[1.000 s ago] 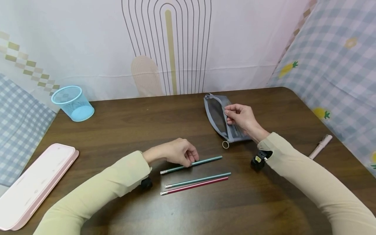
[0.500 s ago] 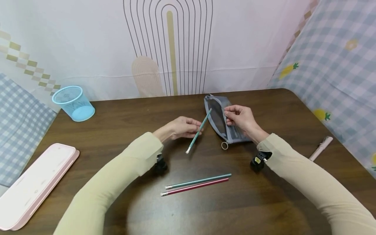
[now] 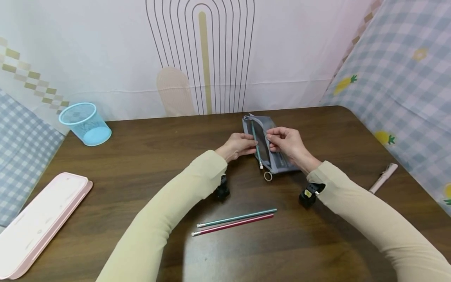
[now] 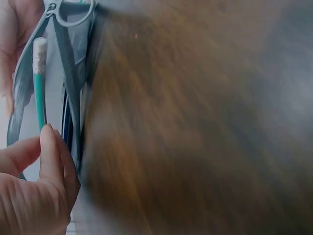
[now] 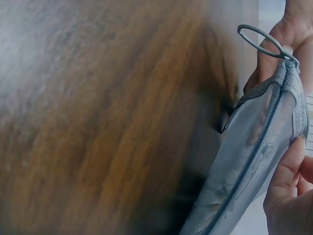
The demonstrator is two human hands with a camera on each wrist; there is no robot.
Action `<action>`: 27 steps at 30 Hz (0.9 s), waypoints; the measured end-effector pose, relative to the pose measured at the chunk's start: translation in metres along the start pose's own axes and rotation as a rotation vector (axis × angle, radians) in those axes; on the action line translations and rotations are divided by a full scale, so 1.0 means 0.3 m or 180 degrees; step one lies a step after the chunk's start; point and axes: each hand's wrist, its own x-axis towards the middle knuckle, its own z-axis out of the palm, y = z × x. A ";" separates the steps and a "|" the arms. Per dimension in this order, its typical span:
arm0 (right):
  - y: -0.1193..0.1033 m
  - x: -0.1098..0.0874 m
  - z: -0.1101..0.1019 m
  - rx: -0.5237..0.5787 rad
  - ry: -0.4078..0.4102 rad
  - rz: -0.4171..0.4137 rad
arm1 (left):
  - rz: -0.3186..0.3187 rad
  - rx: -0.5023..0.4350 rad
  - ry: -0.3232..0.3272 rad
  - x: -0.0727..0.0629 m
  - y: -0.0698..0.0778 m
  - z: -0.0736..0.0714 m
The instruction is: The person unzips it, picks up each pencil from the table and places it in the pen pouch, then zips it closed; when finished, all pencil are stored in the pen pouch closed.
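Observation:
My left hand [image 3: 239, 146] pinches a teal pencil [image 4: 39, 93] between thumb and fingers. In the head view the pencil lies along the mouth of a grey zip pouch [image 3: 280, 160], its white eraser end toward me. My right hand [image 3: 287, 145] pinches the pouch's near-right edge and holds the mouth apart. A ring pull [image 5: 261, 39] hangs at the zip's end. Closer to me, a second teal pencil [image 3: 239, 217] and a dark red pencil [image 3: 234, 225] lie side by side on the wooden table [image 3: 148, 156].
A blue mesh cup [image 3: 86, 124] stands at the back left. The pink-and-white flat case [image 3: 44, 223] lies at the left edge, and a pale pink pen [image 3: 383, 178] at the right. Patterned cloth [image 3: 123, 51] hangs behind the table.
My left hand has picked the farthest teal pencil off the table, turned it and carried it right to the pouch mouth. My right hand keeps its hold on the pouch.

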 end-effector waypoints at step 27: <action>-0.008 0.007 0.011 0.0005 0.0061 0.0044 | 0.0013 0.0636 -0.0821 -0.163 -0.011 -0.036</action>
